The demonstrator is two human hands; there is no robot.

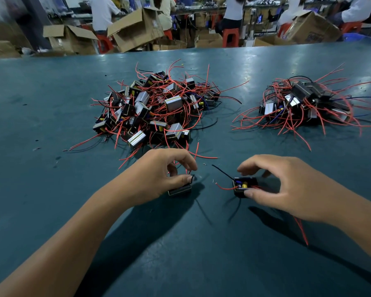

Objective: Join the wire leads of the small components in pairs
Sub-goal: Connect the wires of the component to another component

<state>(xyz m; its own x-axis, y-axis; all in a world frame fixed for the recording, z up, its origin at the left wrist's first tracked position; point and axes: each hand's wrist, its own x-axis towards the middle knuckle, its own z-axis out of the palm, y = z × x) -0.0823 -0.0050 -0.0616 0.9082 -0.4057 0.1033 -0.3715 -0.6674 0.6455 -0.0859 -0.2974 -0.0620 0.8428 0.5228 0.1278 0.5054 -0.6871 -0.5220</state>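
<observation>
My left hand [159,174] grips a small black component with a silver side [179,191], its thumb against a short black lead. My right hand [287,187] pinches a second black component [244,186] between thumb and fingers; its open top shows a yellow part. A black lead and a red lead stick out of it toward the left, and another red wire [301,231] trails under my right wrist. The two components sit about a hand's width apart on the green table [51,116].
A large pile of loose components with red and black leads [156,108] lies just beyond my hands. A smaller pile [304,103] sits at the right. Cardboard boxes, red stools and seated people fill the background past the table's far edge.
</observation>
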